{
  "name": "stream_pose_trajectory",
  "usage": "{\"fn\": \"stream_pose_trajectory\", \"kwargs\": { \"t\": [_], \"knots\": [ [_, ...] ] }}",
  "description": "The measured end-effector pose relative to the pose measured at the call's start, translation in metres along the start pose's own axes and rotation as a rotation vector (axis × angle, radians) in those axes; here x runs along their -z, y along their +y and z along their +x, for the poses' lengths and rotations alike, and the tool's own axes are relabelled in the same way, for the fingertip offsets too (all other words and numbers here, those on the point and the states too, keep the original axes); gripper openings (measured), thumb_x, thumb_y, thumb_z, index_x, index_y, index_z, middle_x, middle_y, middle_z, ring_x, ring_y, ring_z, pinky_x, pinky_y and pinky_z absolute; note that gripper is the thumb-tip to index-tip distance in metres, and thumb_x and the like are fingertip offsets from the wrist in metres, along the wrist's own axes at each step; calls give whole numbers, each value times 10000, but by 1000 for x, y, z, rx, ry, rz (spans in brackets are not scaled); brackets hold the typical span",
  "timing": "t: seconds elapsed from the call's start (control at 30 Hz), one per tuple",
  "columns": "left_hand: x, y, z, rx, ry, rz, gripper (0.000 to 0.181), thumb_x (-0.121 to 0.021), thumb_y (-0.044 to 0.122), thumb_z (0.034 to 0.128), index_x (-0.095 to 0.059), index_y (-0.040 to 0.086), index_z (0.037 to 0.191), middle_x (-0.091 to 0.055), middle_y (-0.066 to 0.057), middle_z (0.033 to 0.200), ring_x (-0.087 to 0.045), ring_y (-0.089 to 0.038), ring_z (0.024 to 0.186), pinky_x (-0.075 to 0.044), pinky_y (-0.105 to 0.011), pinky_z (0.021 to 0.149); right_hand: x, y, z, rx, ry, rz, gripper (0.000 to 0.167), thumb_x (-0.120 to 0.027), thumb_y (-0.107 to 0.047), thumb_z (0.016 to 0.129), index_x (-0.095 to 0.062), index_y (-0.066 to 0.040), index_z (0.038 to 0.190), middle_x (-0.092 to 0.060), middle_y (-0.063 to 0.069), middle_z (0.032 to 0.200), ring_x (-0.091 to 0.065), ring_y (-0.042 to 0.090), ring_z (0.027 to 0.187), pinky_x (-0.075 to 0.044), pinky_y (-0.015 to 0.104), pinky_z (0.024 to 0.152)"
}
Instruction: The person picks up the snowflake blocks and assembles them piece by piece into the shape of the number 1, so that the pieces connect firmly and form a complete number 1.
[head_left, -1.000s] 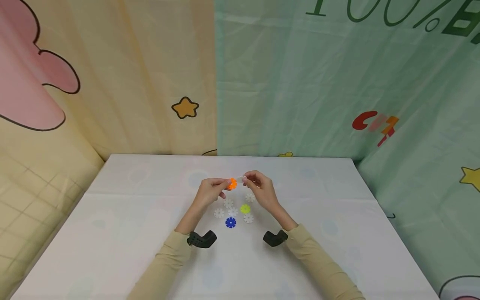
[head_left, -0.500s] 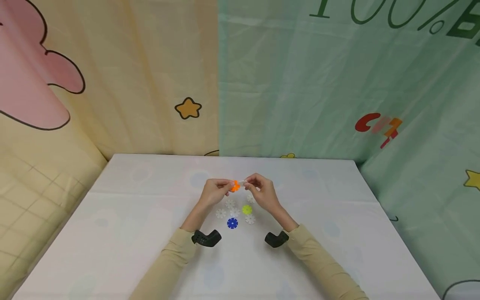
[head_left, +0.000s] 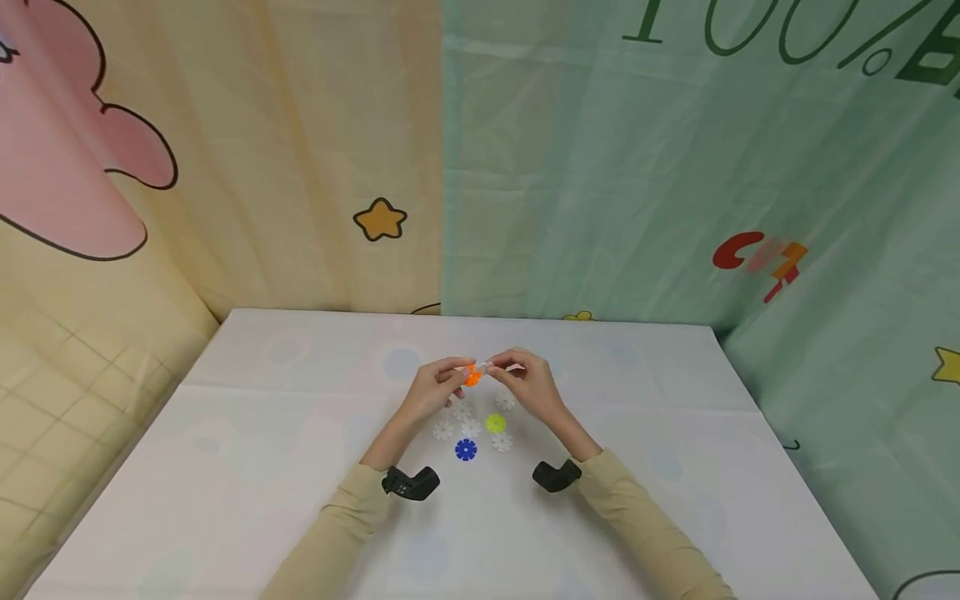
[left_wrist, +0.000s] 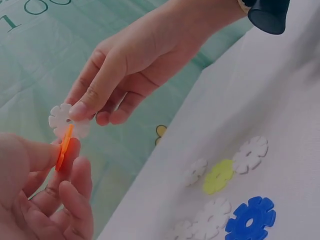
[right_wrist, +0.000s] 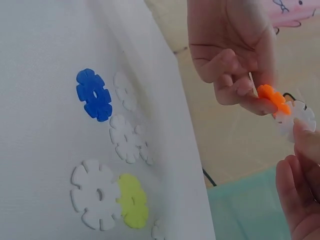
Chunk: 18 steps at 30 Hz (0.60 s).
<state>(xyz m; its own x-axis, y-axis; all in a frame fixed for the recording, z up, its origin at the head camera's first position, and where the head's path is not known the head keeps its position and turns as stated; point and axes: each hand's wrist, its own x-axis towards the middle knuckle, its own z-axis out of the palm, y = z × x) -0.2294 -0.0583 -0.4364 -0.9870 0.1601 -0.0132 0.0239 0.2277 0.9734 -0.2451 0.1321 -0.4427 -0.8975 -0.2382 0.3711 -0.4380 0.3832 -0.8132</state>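
Between thumb and fingers, my left hand [head_left: 432, 390] pinches an orange snowflake disc [left_wrist: 65, 148], turned edge-on in the left wrist view. My right hand [head_left: 530, 385] pinches a white snowflake disc [left_wrist: 61, 120] by its edge. The two notched discs meet at their rims, roughly crosswise, held up above the table; how deep the slots sit in each other I cannot tell. Below the hands lie a blue snowflake disc [head_left: 466, 450], a yellow-green snowflake disc [head_left: 496, 423] and several white snowflake discs [right_wrist: 95, 195].
The discs lie in a loose cluster on the white-covered table [head_left: 300, 483]. Behind its far edge hang a beige curtain [head_left: 315, 167] and a green curtain [head_left: 570, 183]. Black wrist cameras [head_left: 557, 477] sit on both forearms.
The hands have drawn closer, bringing the orange and white discs from apart into contact. The orange disc has turned from face-on to more edge-on. The discs on the table stay put.
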Motion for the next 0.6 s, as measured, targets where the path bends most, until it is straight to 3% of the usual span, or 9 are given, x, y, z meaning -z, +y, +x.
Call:
{"fn": "stream_pose_trajectory", "kwargs": {
  "t": [0.13, 0.27, 0.5, 0.6],
  "knots": [
    [3, -1, -1, -30, -33, 5, 299, -545, 120, 968, -617, 48, 1249, -648, -250, 999, -612, -254, 729, -408, -203, 530, -2, -3, 2, -24, 8, -14, 221, -707, -215, 865, -722, -48, 1009, -717, 105, 959, -652, 208, 856, -553, 224, 719],
    [6, -2, -2, 2, -29, 27, 319, -610, 156, 935, -622, 85, 1245, -667, -198, 1006, -628, -228, 745, -399, -207, 537, -5, -6, 4, -18, 34, -43, 205, -722, -194, 854, -723, -58, 1006, -727, 91, 939, -640, 189, 810, -522, 173, 675],
    [8, -8, -4, -7, 62, 74, 300, -664, 251, 911, -654, 47, 1131, -681, -150, 935, -645, -259, 712, -429, -209, 533, -8, -10, -1, -31, -5, -69, 153, -702, -154, 874, -714, -66, 999, -730, 82, 960, -649, 191, 833, -522, 192, 686],
    [12, -12, -8, 0, 90, 72, 284, -667, 247, 908, -660, 50, 1112, -708, -148, 948, -653, -205, 690, -446, -218, 536, -7, -7, -4, -73, -38, -83, 167, -712, -140, 866, -703, -56, 1010, -726, 76, 970, -632, 179, 818, -518, 201, 690]
  ]
}}
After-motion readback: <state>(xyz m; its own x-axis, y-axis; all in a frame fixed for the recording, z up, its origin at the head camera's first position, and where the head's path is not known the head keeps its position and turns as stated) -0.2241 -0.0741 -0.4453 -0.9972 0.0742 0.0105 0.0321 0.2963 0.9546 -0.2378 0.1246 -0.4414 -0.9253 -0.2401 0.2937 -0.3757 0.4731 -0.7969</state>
